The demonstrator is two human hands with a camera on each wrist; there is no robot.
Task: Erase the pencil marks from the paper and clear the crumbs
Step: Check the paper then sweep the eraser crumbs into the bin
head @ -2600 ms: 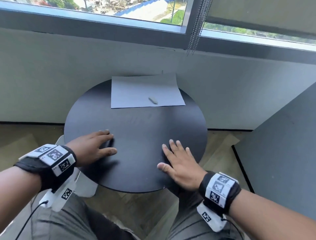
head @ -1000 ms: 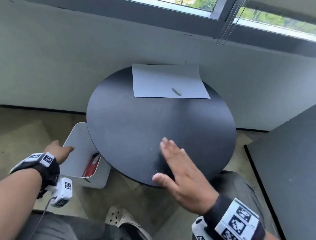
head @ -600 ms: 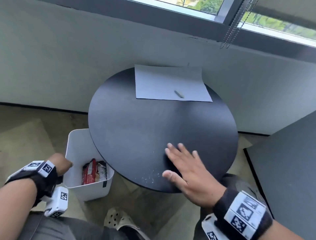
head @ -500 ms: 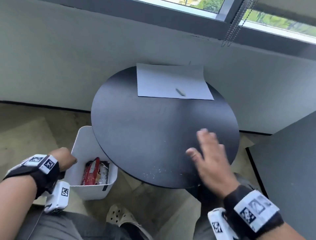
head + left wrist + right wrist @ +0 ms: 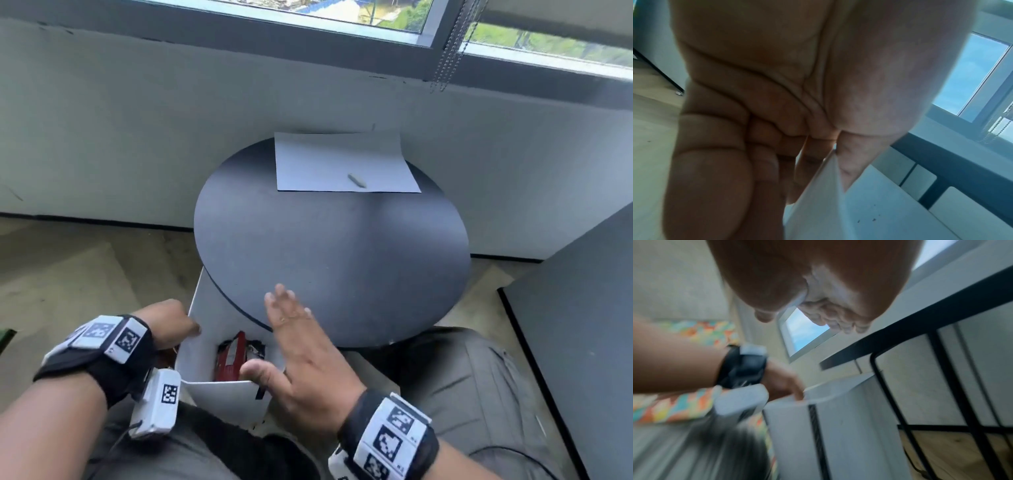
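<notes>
A white sheet of paper point(image 5: 339, 161) lies at the far side of the round black table point(image 5: 359, 246), with a small grey eraser point(image 5: 357, 180) on it. My left hand point(image 5: 171, 322) grips the rim of a white bin point(image 5: 212, 308) held under the table's near-left edge; thumb and fingers pinch its wall point(image 5: 818, 186) in the left wrist view. My right hand point(image 5: 298, 349) is flat, fingers straight, over the table's near edge and the bin opening, holding nothing. No crumbs are plain on the tabletop.
The bin holds red and dark wrappers point(image 5: 236, 356). A grey wall and a window point(image 5: 308, 13) stand behind the table. A dark panel point(image 5: 582, 325) rises at the right. The table's black metal legs point(image 5: 953, 378) show beside the bin. My knees are below.
My left hand has lifted the bin up under the table's near edge. My right hand has swept leftwards across the table edge to above the bin; the crumbs seen near the edge are gone.
</notes>
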